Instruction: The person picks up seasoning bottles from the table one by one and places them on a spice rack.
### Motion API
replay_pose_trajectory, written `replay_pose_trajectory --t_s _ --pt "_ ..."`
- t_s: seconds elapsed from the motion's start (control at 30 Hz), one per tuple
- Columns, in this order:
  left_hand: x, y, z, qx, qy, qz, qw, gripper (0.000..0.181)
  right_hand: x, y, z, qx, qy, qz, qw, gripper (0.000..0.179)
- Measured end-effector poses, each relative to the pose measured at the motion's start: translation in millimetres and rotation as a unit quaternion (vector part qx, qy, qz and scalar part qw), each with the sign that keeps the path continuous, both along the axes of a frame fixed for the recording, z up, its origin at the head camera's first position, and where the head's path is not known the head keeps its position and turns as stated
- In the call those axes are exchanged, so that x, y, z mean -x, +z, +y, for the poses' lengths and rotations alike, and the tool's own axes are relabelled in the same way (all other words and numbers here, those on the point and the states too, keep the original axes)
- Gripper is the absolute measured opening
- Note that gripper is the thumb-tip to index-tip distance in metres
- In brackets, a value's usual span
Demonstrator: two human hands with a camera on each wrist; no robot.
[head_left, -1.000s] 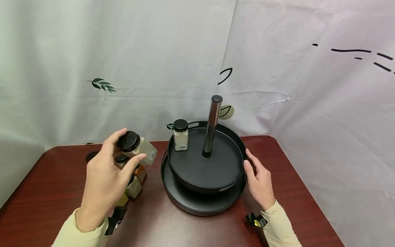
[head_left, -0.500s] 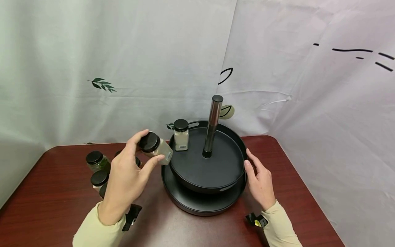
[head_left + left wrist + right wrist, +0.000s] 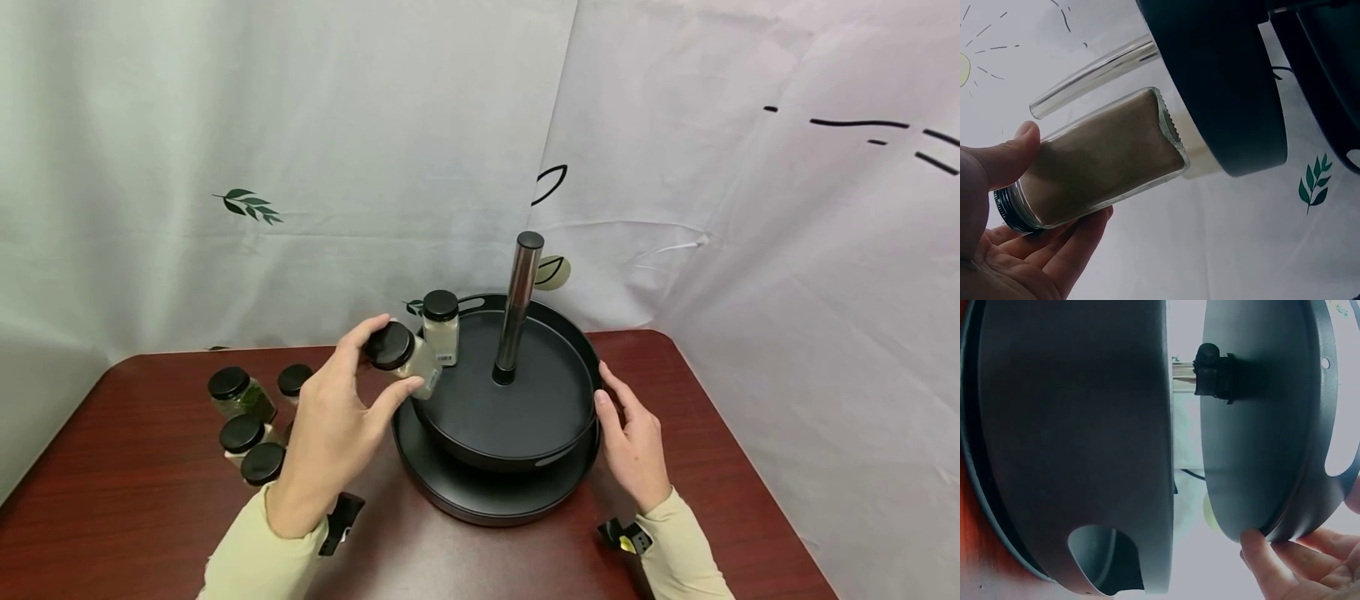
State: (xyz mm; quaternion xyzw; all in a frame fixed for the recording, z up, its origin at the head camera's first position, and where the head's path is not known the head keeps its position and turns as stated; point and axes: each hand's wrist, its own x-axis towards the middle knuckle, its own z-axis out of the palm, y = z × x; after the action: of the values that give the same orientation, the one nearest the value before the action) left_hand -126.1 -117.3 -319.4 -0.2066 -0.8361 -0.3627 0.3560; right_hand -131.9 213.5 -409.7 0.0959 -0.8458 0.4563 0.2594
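Observation:
My left hand (image 3: 330, 433) grips a square glass spice jar (image 3: 423, 367) with a black lid and pale powder inside, thumb and fingers round its lid end. The jar tilts, its base pointing right over the left rim of the black upper tray (image 3: 536, 421). In the left wrist view the powder fills most of the jar (image 3: 1100, 156). Just behind it, a similar jar (image 3: 442, 340) stands upright on that tray. My right hand (image 3: 633, 450) holds the upper tray's right side; in the right wrist view the fingertips (image 3: 1257, 547) meet its lower edge.
A metal post (image 3: 517, 308) rises from the upper tray, which sits above a wider lower tray (image 3: 498, 500). Several black-lidded jars (image 3: 251, 402) stand at the left of the red-brown table (image 3: 112, 492), partly behind my left hand. A white curtain (image 3: 337, 125) hangs behind.
My left hand has carried the jar rightward from over the jar group to the upper tray's left rim, uncovering more jars on the table. My right hand stays at the tray.

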Motion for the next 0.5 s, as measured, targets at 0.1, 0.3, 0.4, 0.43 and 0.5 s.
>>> replay_pose_trajectory --t_s 0.1,0.3,0.4,0.43,0.5 --pt "1.3 -2.1 3.5 -0.004 -0.008 -0.005 0.9999 0.079 -0.4 0.6 0 0.001 0.002 0.002 1.0 0.041" --pt "3.9 -5.9 9.2 -0.012 -0.028 -0.014 0.9994 0.078 0.6 -0.5 0 0.001 0.001 0.001 1.0 0.041" --pt "5.1 -6.9 11.7 -0.011 -0.031 -0.018 0.9993 0.077 1.2 -2.0 0 -0.001 -0.005 -0.003 1.0 0.041" --pt "5.4 -7.5 12.4 -0.009 -0.031 -0.02 0.9993 0.077 1.4 -2.5 0 -0.001 -0.006 -0.005 1.0 0.04" --pt "6.2 -8.8 13.9 -0.003 -0.033 -0.023 0.9992 0.077 1.6 -3.4 1 -0.003 -0.01 -0.007 0.9999 0.04"
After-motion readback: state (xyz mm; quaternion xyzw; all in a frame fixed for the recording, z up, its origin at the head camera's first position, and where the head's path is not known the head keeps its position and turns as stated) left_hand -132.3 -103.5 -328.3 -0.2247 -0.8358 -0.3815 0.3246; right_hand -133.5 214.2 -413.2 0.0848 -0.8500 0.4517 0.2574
